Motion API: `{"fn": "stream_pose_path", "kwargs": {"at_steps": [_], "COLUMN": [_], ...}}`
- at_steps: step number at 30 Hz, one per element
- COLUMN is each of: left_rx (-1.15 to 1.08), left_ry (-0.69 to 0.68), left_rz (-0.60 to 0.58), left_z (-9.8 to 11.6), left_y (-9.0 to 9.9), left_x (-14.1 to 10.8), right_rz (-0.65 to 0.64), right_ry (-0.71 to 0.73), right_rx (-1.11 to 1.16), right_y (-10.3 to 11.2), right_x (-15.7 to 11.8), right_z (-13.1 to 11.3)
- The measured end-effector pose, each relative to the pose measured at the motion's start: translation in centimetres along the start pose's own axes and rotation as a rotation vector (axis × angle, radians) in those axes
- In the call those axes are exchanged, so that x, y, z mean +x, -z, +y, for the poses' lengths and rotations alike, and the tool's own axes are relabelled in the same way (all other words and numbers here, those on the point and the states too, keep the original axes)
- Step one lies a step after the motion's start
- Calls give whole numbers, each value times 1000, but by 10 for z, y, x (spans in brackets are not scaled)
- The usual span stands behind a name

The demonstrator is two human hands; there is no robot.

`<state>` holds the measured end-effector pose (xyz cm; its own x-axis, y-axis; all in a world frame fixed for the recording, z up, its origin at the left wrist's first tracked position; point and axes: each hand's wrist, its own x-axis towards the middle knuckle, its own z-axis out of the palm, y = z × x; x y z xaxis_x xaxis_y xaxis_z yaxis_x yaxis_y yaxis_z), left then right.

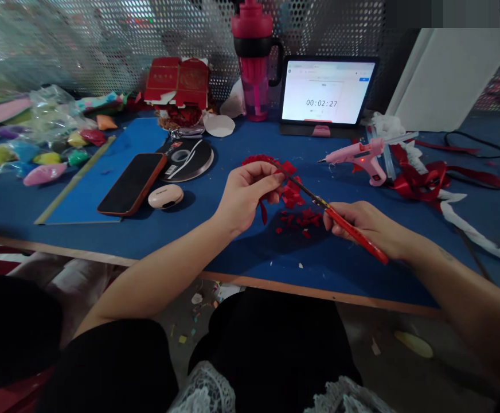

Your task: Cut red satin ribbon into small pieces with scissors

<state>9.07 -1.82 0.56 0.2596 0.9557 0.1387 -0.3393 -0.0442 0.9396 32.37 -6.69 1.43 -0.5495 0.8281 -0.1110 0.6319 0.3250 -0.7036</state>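
Two hands — left (247,195) pinching ribbon (258,160), right (368,221) red-handled scissors (362,241).

Head-worn view; facing forward, downward

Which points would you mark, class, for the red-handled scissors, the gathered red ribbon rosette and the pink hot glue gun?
Red-handled scissors (354,231), head view, on the red handle.
Gathered red ribbon rosette (257,160), head view, on its ruffled top edge.
Pink hot glue gun (372,152), head view, on the pink plastic body.
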Motion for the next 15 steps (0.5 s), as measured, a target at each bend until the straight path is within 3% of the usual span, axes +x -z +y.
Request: {"fn": "stream_pose_path", "kwargs": {"at_steps": [15], "left_rx": [22], "left_ry": [-1], "left_rz": [9], "left_z": [0], "left_y": [1], "left_x": [-1], "right_rz": [75], "right_ry": [-15], "right_rx": [-34], "right_y": [-2], "right_x": [3], "right_z": [3]}}
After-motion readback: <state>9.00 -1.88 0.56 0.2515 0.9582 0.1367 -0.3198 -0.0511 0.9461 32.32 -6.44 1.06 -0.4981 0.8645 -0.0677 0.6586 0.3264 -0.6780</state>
